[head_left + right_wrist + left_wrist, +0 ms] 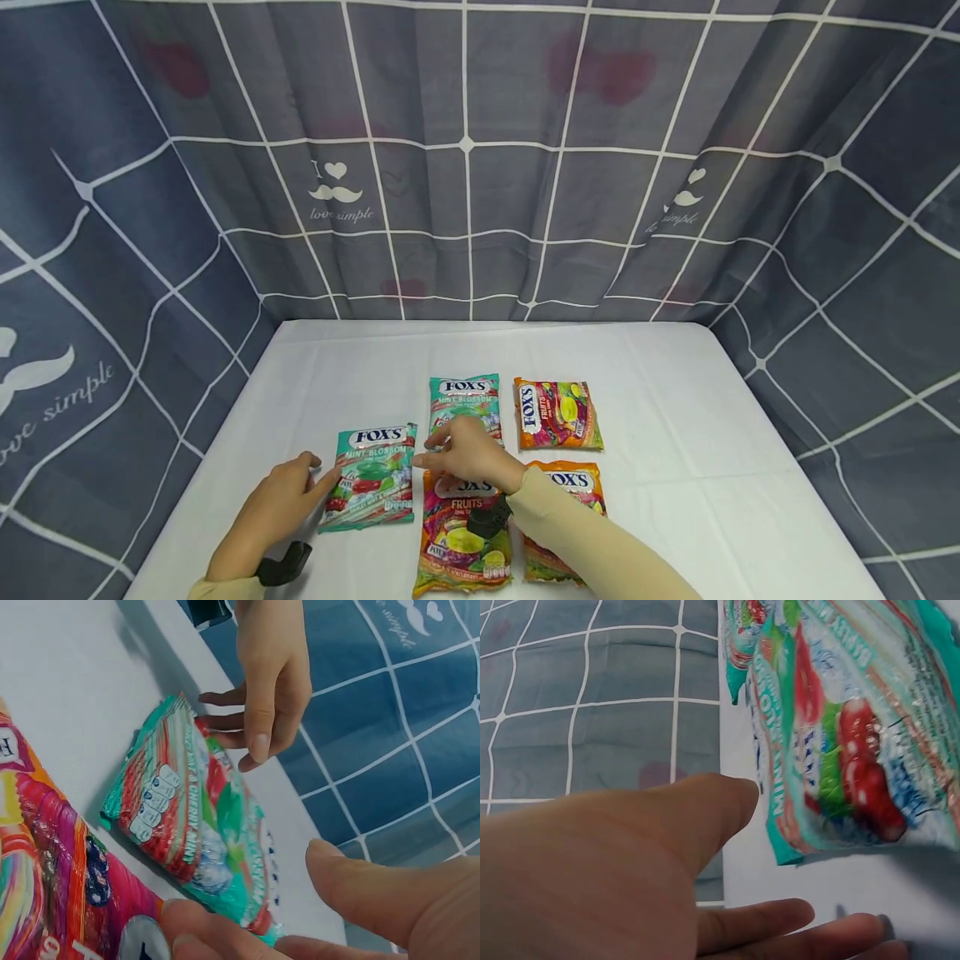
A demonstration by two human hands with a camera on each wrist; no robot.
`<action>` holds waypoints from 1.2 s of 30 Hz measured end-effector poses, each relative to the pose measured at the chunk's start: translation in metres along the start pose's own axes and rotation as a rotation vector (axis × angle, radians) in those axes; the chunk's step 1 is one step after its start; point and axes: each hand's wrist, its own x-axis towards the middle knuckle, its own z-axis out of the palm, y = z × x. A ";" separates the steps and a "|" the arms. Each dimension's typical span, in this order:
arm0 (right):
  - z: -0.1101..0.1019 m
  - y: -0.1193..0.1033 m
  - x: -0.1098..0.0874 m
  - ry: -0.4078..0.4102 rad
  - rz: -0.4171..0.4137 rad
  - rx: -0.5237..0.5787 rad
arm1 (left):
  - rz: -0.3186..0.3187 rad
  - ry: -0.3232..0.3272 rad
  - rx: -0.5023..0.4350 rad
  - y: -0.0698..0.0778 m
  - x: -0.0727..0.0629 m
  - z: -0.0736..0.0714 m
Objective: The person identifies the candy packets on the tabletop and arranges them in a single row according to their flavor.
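A green Fox's Mint Blossom candy bag lies on the left of the table, its label facing up. My left hand is beside its left edge, fingers loosely spread. In the left wrist view the thumb stands apart from the bag. My right hand hovers between that bag, a second mint bag behind, and an orange-purple Fox's Fruits bag below. Its thumb and fingers are apart, with fingertips near the first bag's right edge. The hand partly covers the second mint bag.
Another Fruits bag lies at the back right, turned sideways. A further Fruits bag is partly hidden under my right forearm. A white cloth covers the table, and grey-blue checked curtains surround it.
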 end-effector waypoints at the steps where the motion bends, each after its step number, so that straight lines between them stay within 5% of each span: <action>1: 0.002 0.000 0.002 -0.005 0.009 0.006 | 0.000 -0.001 -0.003 0.000 0.001 0.001; 11: 0.019 0.007 0.017 -0.018 0.092 0.049 | -0.006 0.022 -0.039 0.004 0.003 0.012; 36: 0.042 0.009 0.029 -0.013 0.065 0.078 | -0.029 0.067 -0.106 0.010 0.011 0.026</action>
